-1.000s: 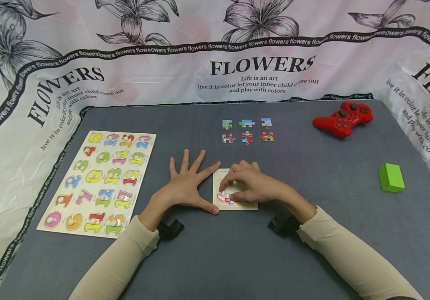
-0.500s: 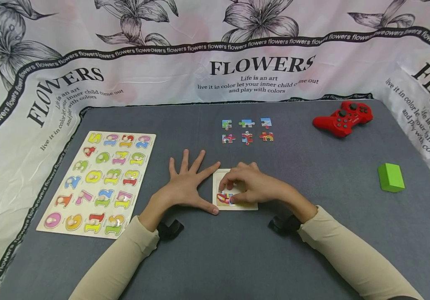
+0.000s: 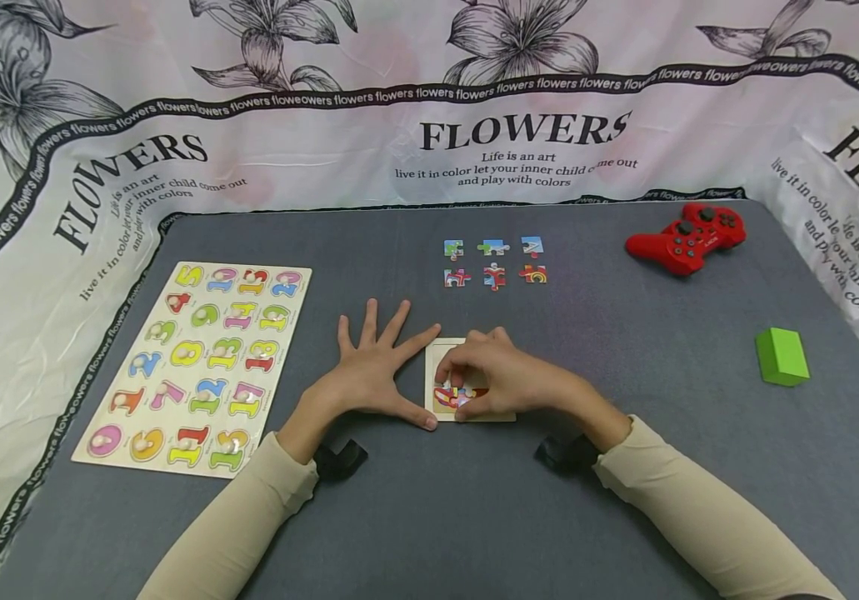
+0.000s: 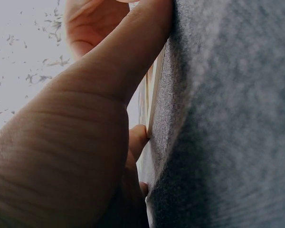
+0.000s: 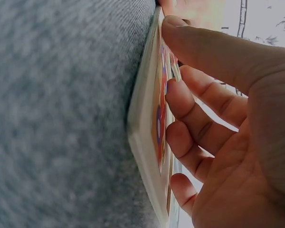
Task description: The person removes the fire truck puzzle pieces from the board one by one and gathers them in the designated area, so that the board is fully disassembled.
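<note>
A small pale wooden puzzle tray [image 3: 506,417] lies in front of the person, with colourful jigsaw pieces [image 3: 444,397] along its near side. The left hand [image 3: 369,371] is flat with fingers spread, its thumb and forefinger at the tray's left edge. Over the tray, the right hand [image 3: 507,375] has its fingers curled down, and thumb and fingertips pinch a jigsaw piece in the near row. That piece is partly hidden by the fingers. In the right wrist view the thumb [image 5: 204,45] and fingertips meet the tray's coloured surface from above.
Several loose jigsaw pieces [image 3: 494,275] lie in two rows beyond the tray. A wooden number board [image 3: 192,367] is at left. A red game controller [image 3: 687,239] and a green block [image 3: 782,356] stand at right on the grey cloth [image 3: 429,517].
The right thumb has shifted slightly left and toward the person, uncovering more of the near row of jigsaw pieces. Those pieces look redder than a second ago. The left hand stays put.
</note>
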Demonstrator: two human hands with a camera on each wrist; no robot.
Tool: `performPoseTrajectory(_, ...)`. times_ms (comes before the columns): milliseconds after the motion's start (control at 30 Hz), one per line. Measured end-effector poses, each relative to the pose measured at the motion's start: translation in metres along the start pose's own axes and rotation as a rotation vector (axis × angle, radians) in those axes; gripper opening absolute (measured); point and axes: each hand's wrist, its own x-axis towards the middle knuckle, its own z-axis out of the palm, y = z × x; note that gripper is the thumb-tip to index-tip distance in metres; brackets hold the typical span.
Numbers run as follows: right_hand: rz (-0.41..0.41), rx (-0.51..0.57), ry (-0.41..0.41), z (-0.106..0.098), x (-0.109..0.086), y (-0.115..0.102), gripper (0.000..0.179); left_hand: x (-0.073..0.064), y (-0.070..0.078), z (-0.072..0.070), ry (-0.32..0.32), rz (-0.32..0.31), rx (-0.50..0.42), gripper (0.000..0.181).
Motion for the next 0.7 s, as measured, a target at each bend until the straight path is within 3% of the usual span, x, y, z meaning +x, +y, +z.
performPoseTrajectory(367, -0.023, -0.077, -0.007, -0.0001, 0.0004, -0.002, 0.044, 0.0002, 0.0005, -0.0009, -0.001, 0.002, -0.005, 0.125)
performPoseTrajectory(700, -0.045, -0.082, -0.023, 0.0004, -0.0007, 0.0009, 0.04, -0.0013, 0.0007, 0.0004, 0.004, 0.012, -0.007, 0.125)
